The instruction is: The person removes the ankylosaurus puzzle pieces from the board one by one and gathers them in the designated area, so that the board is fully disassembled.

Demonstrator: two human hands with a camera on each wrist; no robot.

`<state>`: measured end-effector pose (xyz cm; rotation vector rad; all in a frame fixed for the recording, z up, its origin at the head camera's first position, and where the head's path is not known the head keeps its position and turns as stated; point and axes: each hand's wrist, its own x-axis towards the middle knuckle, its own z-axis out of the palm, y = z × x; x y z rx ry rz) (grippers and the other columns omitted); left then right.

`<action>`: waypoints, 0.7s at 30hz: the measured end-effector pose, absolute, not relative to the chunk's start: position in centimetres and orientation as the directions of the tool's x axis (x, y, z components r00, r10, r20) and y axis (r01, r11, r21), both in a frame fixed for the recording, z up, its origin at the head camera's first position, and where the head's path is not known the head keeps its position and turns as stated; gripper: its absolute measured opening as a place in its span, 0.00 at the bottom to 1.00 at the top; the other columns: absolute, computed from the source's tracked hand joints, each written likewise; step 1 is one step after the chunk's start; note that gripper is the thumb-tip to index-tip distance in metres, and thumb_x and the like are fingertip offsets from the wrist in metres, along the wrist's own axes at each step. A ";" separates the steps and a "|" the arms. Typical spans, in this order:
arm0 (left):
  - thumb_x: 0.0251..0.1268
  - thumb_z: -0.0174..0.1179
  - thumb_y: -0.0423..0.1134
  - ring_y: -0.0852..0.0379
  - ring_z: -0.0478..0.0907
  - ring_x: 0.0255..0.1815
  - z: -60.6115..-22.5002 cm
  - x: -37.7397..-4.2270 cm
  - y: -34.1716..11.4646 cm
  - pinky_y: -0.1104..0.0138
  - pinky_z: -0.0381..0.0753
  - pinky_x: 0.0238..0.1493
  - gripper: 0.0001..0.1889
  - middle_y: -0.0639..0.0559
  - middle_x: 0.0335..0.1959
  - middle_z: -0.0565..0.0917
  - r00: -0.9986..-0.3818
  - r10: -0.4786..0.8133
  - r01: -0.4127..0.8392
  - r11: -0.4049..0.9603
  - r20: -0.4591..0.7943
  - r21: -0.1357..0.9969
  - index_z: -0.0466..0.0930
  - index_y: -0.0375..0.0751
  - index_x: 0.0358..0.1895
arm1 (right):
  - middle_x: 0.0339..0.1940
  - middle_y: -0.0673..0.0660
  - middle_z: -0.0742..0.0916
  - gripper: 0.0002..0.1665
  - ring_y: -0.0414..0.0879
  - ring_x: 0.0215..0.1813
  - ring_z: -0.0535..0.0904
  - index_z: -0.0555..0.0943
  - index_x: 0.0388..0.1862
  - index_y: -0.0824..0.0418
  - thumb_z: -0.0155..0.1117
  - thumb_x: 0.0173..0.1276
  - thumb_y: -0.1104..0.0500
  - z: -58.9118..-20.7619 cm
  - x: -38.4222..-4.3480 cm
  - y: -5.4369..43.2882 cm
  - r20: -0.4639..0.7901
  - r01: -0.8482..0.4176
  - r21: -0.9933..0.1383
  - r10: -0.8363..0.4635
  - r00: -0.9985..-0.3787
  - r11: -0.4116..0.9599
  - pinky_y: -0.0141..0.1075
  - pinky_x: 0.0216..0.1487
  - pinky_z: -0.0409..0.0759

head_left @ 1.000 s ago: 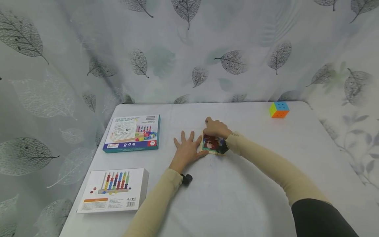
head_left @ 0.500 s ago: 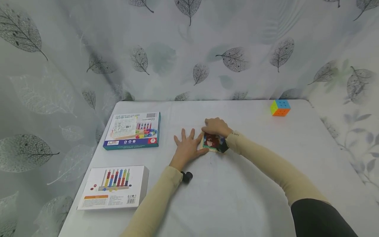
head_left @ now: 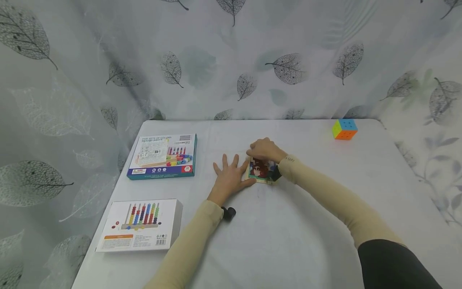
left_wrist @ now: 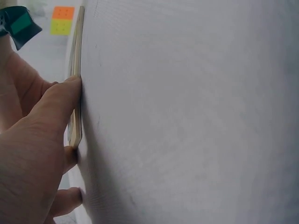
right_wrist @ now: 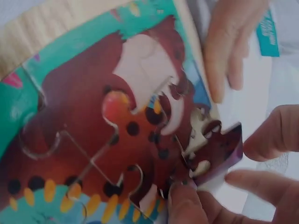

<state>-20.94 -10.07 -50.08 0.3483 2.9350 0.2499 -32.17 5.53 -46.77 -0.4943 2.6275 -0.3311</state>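
- Puzzle [head_left: 258,169], touched at 9 o'clock by spread left hand [head_left: 229,180]
- Tilted piece [right_wrist: 217,153], pinched by right hand [head_left: 266,149] at puzzle's 12 o'clock
- Cube [head_left: 345,129], seen at 2 o'clock

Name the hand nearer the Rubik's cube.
Right. The right hand, at the jigsaw puzzle, is left of the Rubik's cube; the left hand, at the puzzle's left edge, is farther left.

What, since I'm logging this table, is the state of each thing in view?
Puzzle: flat, incomplete.
Loose piece: tilted, unseated.
Left hand: spread, touching the puzzle.
Right hand: curled, holding the loose piece.
Cube: visible faces solid-coloured.
Teal-edged box: closed, flat.
White box: closed, flat.
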 end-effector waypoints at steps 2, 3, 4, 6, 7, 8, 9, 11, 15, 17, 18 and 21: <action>0.63 0.51 0.75 0.24 0.43 0.81 -50.0 -21.0 -10.1 0.23 0.51 0.68 0.44 0.43 0.83 0.55 -0.957 0.246 0.215 0.958 -0.156 0.192 0.53 0.65 0.80 | 0.72 0.64 0.78 0.37 0.67 0.69 0.74 0.73 0.73 0.58 0.48 0.71 0.42 -46.6 -32.2 5.7 -0.376 -0.275 -0.337 -0.397 -0.837 0.900 0.62 0.70 0.71; 0.63 0.51 0.75 0.24 0.43 0.81 -49.9 -21.0 -10.0 0.23 0.51 0.68 0.44 0.43 0.83 0.55 -0.957 0.247 0.215 0.957 -0.156 0.194 0.53 0.65 0.80 | 0.71 0.64 0.79 0.35 0.65 0.66 0.76 0.74 0.72 0.57 0.49 0.71 0.42 -46.6 -32.2 5.9 -0.364 -0.278 -0.352 -0.404 -0.839 0.894 0.61 0.69 0.72; 0.63 0.50 0.75 0.24 0.43 0.81 -49.9 -21.0 -10.0 0.23 0.51 0.68 0.44 0.43 0.83 0.55 -0.956 0.247 0.215 0.957 -0.156 0.194 0.53 0.65 0.80 | 0.68 0.64 0.81 0.34 0.63 0.60 0.79 0.75 0.70 0.56 0.49 0.71 0.43 -46.7 -32.1 6.0 -0.347 -0.283 -0.365 -0.412 -0.843 0.887 0.59 0.66 0.76; 0.63 0.50 0.75 0.24 0.43 0.81 -50.0 -20.9 -10.0 0.23 0.50 0.68 0.44 0.43 0.83 0.55 -0.956 0.249 0.217 0.956 -0.157 0.196 0.54 0.65 0.80 | 0.59 0.64 0.86 0.29 0.56 0.46 0.82 0.80 0.65 0.56 0.50 0.71 0.45 -46.8 -31.9 6.2 -0.307 -0.304 -0.388 -0.434 -0.847 0.870 0.53 0.55 0.82; 0.63 0.50 0.76 0.24 0.43 0.81 -50.1 -20.9 -10.0 0.23 0.50 0.68 0.44 0.43 0.83 0.55 -0.955 0.250 0.218 0.956 -0.157 0.198 0.54 0.65 0.80 | 0.54 0.63 0.88 0.27 0.53 0.40 0.81 0.82 0.61 0.56 0.51 0.71 0.46 -46.8 -31.8 6.4 -0.287 -0.319 -0.398 -0.447 -0.847 0.860 0.49 0.49 0.83; 0.63 0.50 0.76 0.24 0.43 0.81 -50.1 -20.9 -10.0 0.23 0.50 0.68 0.44 0.43 0.82 0.55 -0.955 0.251 0.218 0.955 -0.155 0.200 0.55 0.64 0.80 | 0.49 0.62 0.89 0.25 0.50 0.36 0.80 0.83 0.58 0.56 0.51 0.70 0.47 -46.9 -31.8 6.5 -0.265 -0.339 -0.403 -0.463 -0.846 0.850 0.46 0.44 0.82; 0.63 0.49 0.76 0.24 0.43 0.81 -50.1 -20.9 -10.0 0.23 0.50 0.68 0.43 0.43 0.82 0.56 -0.956 0.251 0.218 0.955 -0.154 0.202 0.56 0.64 0.79 | 0.45 0.61 0.90 0.23 0.48 0.31 0.78 0.85 0.54 0.57 0.52 0.70 0.48 -46.9 -31.7 6.6 -0.247 -0.353 -0.412 -0.476 -0.844 0.840 0.42 0.39 0.81; 0.63 0.50 0.76 0.24 0.43 0.81 -50.2 -20.8 -10.0 0.23 0.50 0.68 0.43 0.43 0.82 0.56 -0.956 0.252 0.218 0.954 -0.152 0.206 0.57 0.63 0.79 | 0.38 0.59 0.91 0.21 0.45 0.27 0.77 0.86 0.49 0.59 0.52 0.69 0.50 -46.9 -31.7 6.8 -0.231 -0.370 -0.431 -0.498 -0.836 0.823 0.38 0.34 0.78; 0.63 0.50 0.76 0.25 0.44 0.81 -50.3 -20.8 -10.0 0.23 0.51 0.67 0.43 0.43 0.82 0.56 -0.958 0.249 0.217 0.954 -0.144 0.207 0.59 0.63 0.79 | 0.38 0.59 0.91 0.19 0.46 0.31 0.82 0.87 0.45 0.61 0.53 0.69 0.53 -46.7 -31.7 7.4 -0.226 -0.396 -0.472 -0.542 -0.810 0.788 0.39 0.38 0.82; 0.63 0.50 0.76 0.25 0.44 0.81 -50.2 -20.8 -10.0 0.23 0.51 0.67 0.43 0.43 0.82 0.56 -0.958 0.246 0.214 0.955 -0.145 0.205 0.59 0.63 0.78 | 0.43 0.61 0.90 0.16 0.50 0.37 0.85 0.86 0.45 0.61 0.55 0.69 0.55 -46.6 -31.7 7.7 -0.230 -0.409 -0.491 -0.568 -0.791 0.769 0.43 0.44 0.83; 0.63 0.50 0.76 0.25 0.44 0.81 -50.1 -20.8 -10.0 0.23 0.51 0.67 0.43 0.44 0.82 0.56 -0.959 0.244 0.211 0.956 -0.147 0.205 0.59 0.63 0.78 | 0.45 0.63 0.90 0.15 0.52 0.41 0.86 0.86 0.45 0.61 0.57 0.69 0.55 -46.5 -31.7 7.9 -0.231 -0.419 -0.499 -0.582 -0.780 0.759 0.45 0.47 0.84; 0.63 0.50 0.76 0.25 0.44 0.81 -50.0 -20.8 -10.0 0.23 0.51 0.68 0.43 0.44 0.82 0.56 -0.960 0.237 0.204 0.958 -0.153 0.202 0.59 0.63 0.78 | 0.49 0.65 0.89 0.14 0.56 0.47 0.86 0.85 0.48 0.62 0.63 0.68 0.57 -46.4 -31.7 8.3 -0.224 -0.451 -0.509 -0.619 -0.753 0.733 0.48 0.50 0.84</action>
